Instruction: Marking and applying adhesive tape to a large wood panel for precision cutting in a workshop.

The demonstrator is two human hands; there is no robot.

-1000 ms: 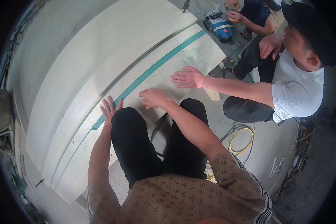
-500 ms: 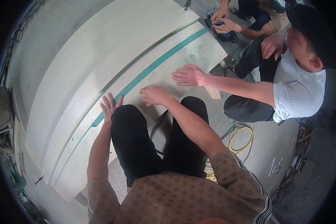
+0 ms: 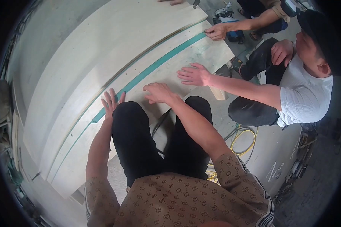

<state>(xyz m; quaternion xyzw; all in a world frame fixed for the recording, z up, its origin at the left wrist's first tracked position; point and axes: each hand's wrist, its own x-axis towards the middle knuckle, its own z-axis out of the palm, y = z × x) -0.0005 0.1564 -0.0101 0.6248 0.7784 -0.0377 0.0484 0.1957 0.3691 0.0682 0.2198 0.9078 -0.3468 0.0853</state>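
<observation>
Broad pale wood-like panels (image 3: 83, 56): filling the left and upper middle, their straight edges bending in the fisheye view.
Long flat green strip (image 3: 155, 66): lying on the near panel, running diagonally from just lower left of the person's left hand up to the far right end.
Bare left hand (image 3: 110, 104): lying across the green strip near its lower-left end; fingers spreading, fingertips reaching past it; pinching nothing visible.
Bare right hand (image 3: 157, 92): hovering over or resting on the near panel, on the person's side of the strip; contact cannot be told. Fingers bending loosely, thumb standing apart, nothing showing in the grip.
Narrow brown band (image 3: 129, 66): running alongside the strip on its far side.
Co-worker's outstretched hand (image 3: 195, 75): extending palm down over the near panel, right of the person's right hand, fingers slightly parting.
Second co-worker's hand (image 3: 216, 32): reaching the strip's far right end, fingers bunching there; whether they are pinching it cannot be told.
Another hand (image 3: 172, 2): showing partly at the top edge, over the far panel.
Blue-bodied power tool (image 3: 236, 36): sitting on the floor beyond the panels, partly hidden by a forearm.
Looped yellow cable (image 3: 244, 142): lying on the grey floor (image 3: 269, 147), right of the person's black-clad knees (image 3: 130, 121).
</observation>
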